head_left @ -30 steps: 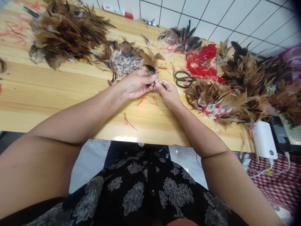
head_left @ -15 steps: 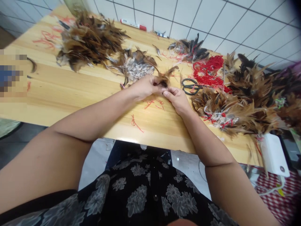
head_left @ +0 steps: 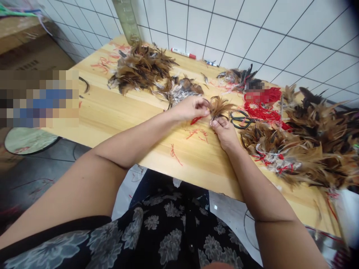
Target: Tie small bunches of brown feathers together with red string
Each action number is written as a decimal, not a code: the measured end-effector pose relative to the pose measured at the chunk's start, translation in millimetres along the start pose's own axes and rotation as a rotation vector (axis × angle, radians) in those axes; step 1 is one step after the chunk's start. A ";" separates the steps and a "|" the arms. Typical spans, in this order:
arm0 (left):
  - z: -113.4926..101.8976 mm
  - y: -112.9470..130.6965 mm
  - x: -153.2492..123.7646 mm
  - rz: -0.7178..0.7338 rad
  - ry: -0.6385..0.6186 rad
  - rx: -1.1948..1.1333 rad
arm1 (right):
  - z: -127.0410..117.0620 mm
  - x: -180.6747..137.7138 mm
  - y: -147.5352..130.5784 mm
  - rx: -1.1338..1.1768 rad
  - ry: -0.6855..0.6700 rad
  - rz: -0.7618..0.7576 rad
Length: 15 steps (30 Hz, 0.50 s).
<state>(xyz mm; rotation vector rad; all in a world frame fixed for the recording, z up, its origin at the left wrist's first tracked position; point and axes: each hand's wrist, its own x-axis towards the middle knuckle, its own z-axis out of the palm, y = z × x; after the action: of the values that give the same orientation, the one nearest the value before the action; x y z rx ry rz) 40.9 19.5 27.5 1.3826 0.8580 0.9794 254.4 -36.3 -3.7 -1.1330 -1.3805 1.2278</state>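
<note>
Over the middle of a wooden table (head_left: 112, 112), my left hand (head_left: 190, 108) pinches the base of a small bundle of brown feathers (head_left: 220, 106), with a red thread (head_left: 195, 120) hanging under its fingers. My right hand (head_left: 226, 132) is closed just below the bundle, gripping its stem end from the right side. The feather tips fan out away from me.
Black scissors (head_left: 241, 120) lie right of my hands beside a heap of red thread (head_left: 262, 102). Feather piles sit at the back left (head_left: 140, 69), behind my hands (head_left: 182, 89) and along the right (head_left: 308, 138). A red-capped marker (head_left: 183, 53) lies by the tiled wall. Thread scraps dot the table.
My view has swung left and back. The feather bundle now stands out more openly between my hands, and a red thread shows beneath my left fingers.
</note>
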 end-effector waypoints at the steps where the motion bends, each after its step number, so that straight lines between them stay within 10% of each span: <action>1: -12.1 7.4 1.8 0.055 0.090 0.088 | -0.9 0.2 0.8 -0.018 0.010 -0.010; 6: -88.5 35.2 2.2 0.171 0.568 0.480 | -2.2 0.4 3.4 -0.034 0.038 -0.022; 15: -196.7 -16.0 15.2 0.233 0.596 0.711 | -1.6 -1.2 -1.1 -0.009 0.053 0.020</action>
<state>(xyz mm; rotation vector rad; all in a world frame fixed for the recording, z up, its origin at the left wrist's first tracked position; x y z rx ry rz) -134.3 109.3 6.8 1.8430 1.6266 1.3745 256.1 -37.4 -2.6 -1.1801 -1.3393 1.1985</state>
